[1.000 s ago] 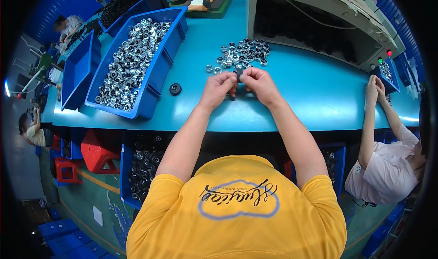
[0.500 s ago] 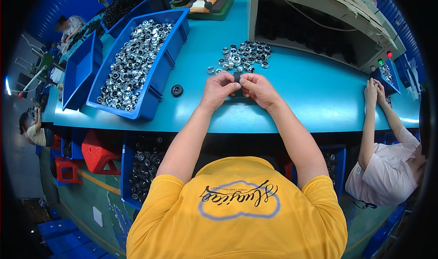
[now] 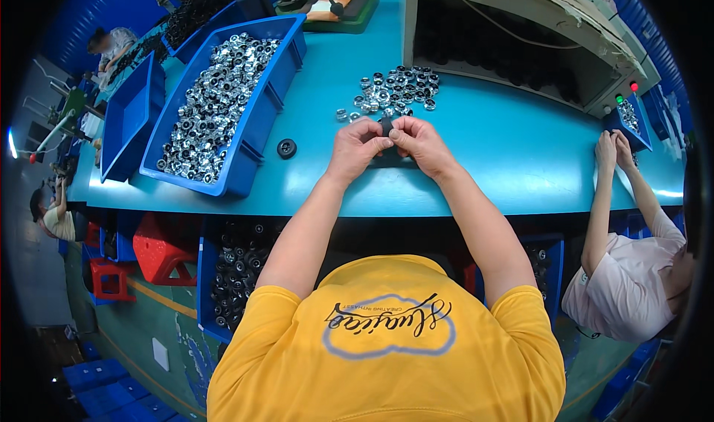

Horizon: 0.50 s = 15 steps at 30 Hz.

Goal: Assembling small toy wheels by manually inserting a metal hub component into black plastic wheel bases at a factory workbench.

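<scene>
I am watching both hands working near the centre of the frame: the left hand point(image 3: 355, 153) and the right hand point(image 3: 424, 150) are pinching a small black piece point(image 3: 387, 127) between them, fingertips meeting around it and partly hiding it. Over the last second the fingers are shifting their grip while the hands are staying in nearly the same spot, so I am judging that the piece is still being worked and is not being put down. Below them, the near edge of the teal bench point(image 3: 491, 165) is running across the middle of the frame, bending with the lens. To the left, a lone dark wheel point(image 3: 286, 148) is lying between the hands and the long blue bin point(image 3: 251, 158), whose raised wall is limiting sideways travel. Just beyond the fingertips, loose shiny wheels point(image 3: 383, 95) are crowding the forward path. The roomier stretch is lying right of centre, running toward a co-worker's hands point(image 3: 614, 148) at the right. Farther off, at upper right, the boxy cabinet point(image 3: 410, 28) is bounding that space with its hard edge.
</scene>
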### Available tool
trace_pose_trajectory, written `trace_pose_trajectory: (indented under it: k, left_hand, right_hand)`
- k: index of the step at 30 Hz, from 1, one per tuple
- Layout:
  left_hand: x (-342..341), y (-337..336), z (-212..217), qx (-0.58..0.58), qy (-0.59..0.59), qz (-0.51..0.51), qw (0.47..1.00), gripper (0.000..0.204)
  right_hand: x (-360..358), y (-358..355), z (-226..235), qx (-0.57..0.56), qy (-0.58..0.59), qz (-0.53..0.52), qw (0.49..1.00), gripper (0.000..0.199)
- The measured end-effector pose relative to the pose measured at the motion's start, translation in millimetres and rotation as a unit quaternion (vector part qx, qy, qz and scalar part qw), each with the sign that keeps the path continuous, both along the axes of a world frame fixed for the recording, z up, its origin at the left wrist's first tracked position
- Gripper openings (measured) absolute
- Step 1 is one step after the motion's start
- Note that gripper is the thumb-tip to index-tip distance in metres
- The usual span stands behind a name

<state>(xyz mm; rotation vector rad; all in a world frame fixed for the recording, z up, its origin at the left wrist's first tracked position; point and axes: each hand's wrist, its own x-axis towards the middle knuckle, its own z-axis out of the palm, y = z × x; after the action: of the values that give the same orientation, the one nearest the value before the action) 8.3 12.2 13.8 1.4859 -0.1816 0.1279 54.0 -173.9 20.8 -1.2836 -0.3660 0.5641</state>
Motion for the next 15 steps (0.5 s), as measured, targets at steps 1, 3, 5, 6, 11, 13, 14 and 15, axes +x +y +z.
trace_pose_trajectory:
  k: [1, 3, 5, 6, 11, 13, 14, 15]
  left_hand:
    - [1, 0, -3, 0.011, -0.005, 0.009, 1.0, 0.014]
    - [2, 1, -7, 0.033, -0.015, 0.026, 0.999, 0.015]
    - [0, -1, -7, 0.042, -0.013, 0.041, 0.998, 0.016]
    - [-1, -2, -5, 0.047, -0.011, 0.048, 0.998, 0.017]
    - [1, 3, -1, 0.038, -0.016, 0.026, 0.999, 0.015]
    - [1, 7, -4, 0.02, -0.023, 0.027, 0.999, 0.013]
    - [3, 6, -5, 0.004, -0.023, 0.021, 0.999, 0.012]
    - [4, 5, -5, -0.012, -0.024, 0.015, 1.0, 0.012]
  right_hand:
    - [0, 0, -1, -0.004, -0.007, -0.002, 1.0, 0.024]
    - [1, 0, 0, -0.005, -0.012, -0.001, 1.0, 0.024]
    - [2, 1, 3, -0.003, -0.008, 0.003, 1.0, 0.024]
    - [1, 0, 5, -0.017, -0.013, -0.008, 1.0, 0.023]
    - [18, -10, -8, -0.119, -0.209, -0.174, 0.955, 0.022]
    - [29, -23, 0, -0.239, -0.276, -0.27, 0.891, 0.026]
    - [34, -33, 6, -0.313, -0.297, -0.319, 0.844, 0.029]
    - [39, -39, 3, -0.337, -0.319, -0.318, 0.827, 0.029]
